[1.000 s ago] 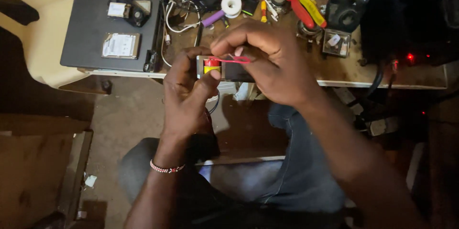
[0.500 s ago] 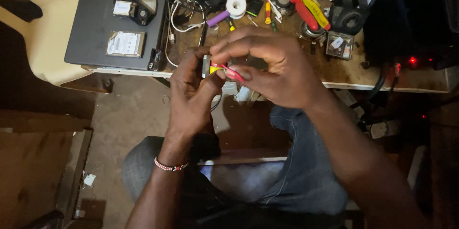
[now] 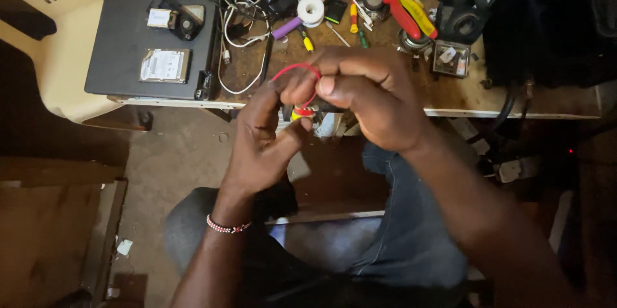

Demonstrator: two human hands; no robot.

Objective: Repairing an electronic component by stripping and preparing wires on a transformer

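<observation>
Pinched between both hands, left hand [image 3: 263,144] and right hand [image 3: 369,99], a red wire [image 3: 297,70] arches in a loop over a small dark part [image 3: 302,113] just off the cluttered workbench [image 3: 450,92] edge, seemingly mid-job, unfinished.

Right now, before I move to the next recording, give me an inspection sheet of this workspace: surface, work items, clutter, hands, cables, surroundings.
Surface: worn wooden workbench, stained, crowded along the back.
Work items: red wire looped above the fingers; small yellow-and-black part pinched between both hands.
Clutter: grey laptop carrying a bare hard drive; solder spool; purple cell; red and yellow handled tools.
Hands: left hand and right hand both closed on the wire, in front of the bench edge.
Cables: white cables tangled across the bench.
Surroundings: cream plastic chair at left; concrete floor.
</observation>
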